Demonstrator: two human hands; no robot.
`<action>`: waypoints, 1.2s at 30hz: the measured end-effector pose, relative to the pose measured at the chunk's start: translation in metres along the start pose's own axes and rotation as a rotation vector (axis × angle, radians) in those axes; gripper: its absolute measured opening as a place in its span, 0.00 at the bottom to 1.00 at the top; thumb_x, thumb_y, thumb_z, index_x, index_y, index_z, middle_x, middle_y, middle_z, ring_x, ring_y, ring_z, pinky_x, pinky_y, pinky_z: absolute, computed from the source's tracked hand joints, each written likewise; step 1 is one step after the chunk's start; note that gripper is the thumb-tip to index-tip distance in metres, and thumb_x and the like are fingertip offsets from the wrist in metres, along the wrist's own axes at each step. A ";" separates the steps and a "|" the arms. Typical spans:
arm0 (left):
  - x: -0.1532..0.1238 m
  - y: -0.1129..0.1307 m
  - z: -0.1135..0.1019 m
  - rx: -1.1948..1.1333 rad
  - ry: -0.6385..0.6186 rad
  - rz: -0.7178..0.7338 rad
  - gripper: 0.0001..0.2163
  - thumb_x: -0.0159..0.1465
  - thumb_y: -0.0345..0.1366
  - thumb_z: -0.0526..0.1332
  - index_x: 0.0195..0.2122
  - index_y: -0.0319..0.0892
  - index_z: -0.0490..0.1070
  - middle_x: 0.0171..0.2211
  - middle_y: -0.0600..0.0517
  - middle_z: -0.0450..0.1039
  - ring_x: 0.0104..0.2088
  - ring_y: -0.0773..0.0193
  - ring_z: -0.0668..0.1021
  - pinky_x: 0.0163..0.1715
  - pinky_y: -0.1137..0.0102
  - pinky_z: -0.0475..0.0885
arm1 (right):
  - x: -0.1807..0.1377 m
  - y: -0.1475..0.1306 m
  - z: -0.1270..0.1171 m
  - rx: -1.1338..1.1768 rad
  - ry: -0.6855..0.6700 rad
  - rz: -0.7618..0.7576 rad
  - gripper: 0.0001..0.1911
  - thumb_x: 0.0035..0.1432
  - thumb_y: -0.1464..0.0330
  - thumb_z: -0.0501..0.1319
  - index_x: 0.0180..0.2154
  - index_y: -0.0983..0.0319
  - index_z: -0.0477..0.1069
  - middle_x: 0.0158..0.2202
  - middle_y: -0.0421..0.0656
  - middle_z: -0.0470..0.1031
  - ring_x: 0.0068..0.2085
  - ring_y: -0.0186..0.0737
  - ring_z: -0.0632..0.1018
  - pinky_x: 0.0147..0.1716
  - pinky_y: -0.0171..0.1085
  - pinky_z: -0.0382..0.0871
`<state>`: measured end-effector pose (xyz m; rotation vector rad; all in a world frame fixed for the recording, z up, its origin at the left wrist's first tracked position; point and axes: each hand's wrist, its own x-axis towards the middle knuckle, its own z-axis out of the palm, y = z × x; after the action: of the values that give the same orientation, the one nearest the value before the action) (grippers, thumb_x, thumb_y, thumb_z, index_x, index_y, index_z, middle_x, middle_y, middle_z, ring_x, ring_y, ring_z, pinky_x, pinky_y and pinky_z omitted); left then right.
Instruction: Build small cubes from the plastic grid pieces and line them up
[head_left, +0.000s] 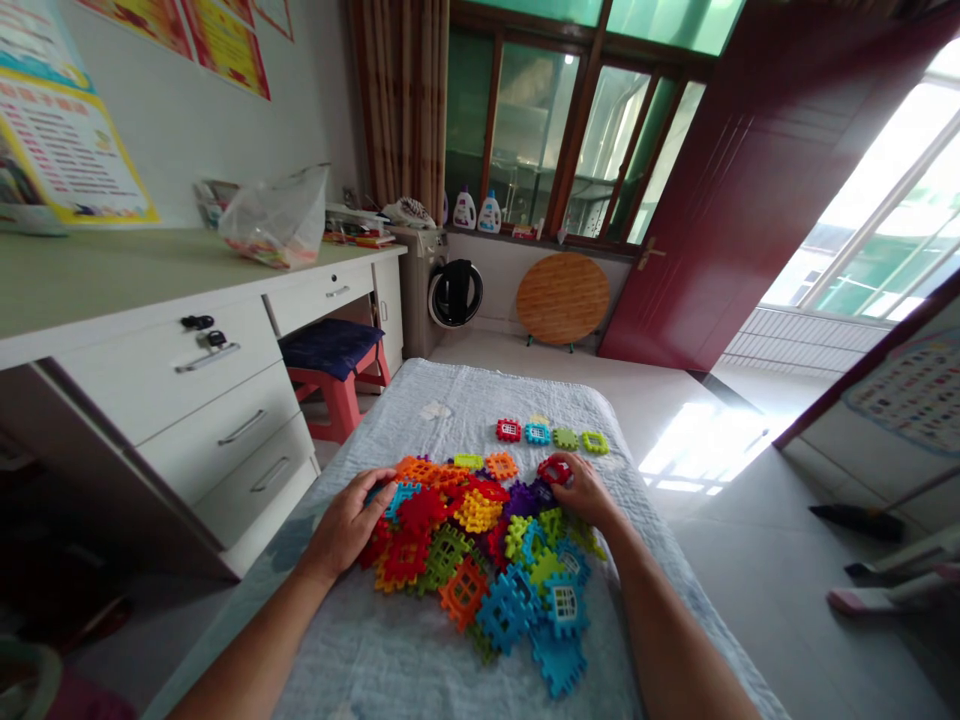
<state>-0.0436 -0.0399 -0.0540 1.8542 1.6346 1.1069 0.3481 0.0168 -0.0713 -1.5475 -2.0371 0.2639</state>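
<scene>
Pile (480, 512): notched plastic pieces of many colours, heaped loosely upon the pale blue cloth (397, 660)
Right hand (591, 492): at the far right edge of the pile; its grip is closed on a red piece (553, 470), between thumb and fingers
Left hand (349, 525): against the left edge of the pile, fingers bent, near a blue piece (403, 497); I cannot tell whether its grip has taken some piece or only touches
Row: beyond the pile and a little to its right, from left to right, a red window piece (508, 430), a blue window piece (537, 433), a green piece (565, 438) and a light green frame (595, 442)
Near side: at the near right part of the pile are several sky-blue pieces (510, 608), and just left of them an orange window piece (463, 593)
Stool (341, 400): beyond the pile, to its left, with a dark blue cushion (330, 346)
Round wooden board (562, 298): standing well beyond the pile, slightly to its right
</scene>
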 end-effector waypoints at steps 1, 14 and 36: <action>0.000 0.000 0.000 -0.004 -0.005 0.002 0.19 0.63 0.50 0.52 0.46 0.44 0.70 0.47 0.49 0.74 0.49 0.57 0.74 0.54 0.61 0.66 | 0.000 0.000 0.000 -0.002 -0.004 -0.001 0.21 0.45 0.70 0.59 0.45 0.60 0.68 0.43 0.46 0.74 0.46 0.46 0.72 0.50 0.48 0.62; 0.000 0.001 -0.001 -0.009 -0.015 -0.008 0.20 0.63 0.51 0.51 0.46 0.43 0.70 0.48 0.48 0.73 0.51 0.56 0.73 0.55 0.60 0.65 | -0.001 -0.002 0.002 0.052 0.059 0.031 0.25 0.45 0.70 0.59 0.49 0.59 0.66 0.47 0.46 0.74 0.48 0.47 0.72 0.51 0.48 0.63; 0.001 -0.002 -0.001 0.032 0.015 0.020 0.19 0.62 0.51 0.52 0.45 0.44 0.71 0.47 0.49 0.74 0.49 0.56 0.75 0.53 0.61 0.67 | 0.022 -0.024 -0.021 -0.208 -0.293 -0.063 0.32 0.48 0.76 0.56 0.56 0.54 0.65 0.56 0.45 0.68 0.55 0.52 0.64 0.51 0.48 0.59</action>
<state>-0.0455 -0.0383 -0.0549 1.8909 1.6547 1.1111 0.3361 0.0266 -0.0355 -1.6434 -2.4021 0.2752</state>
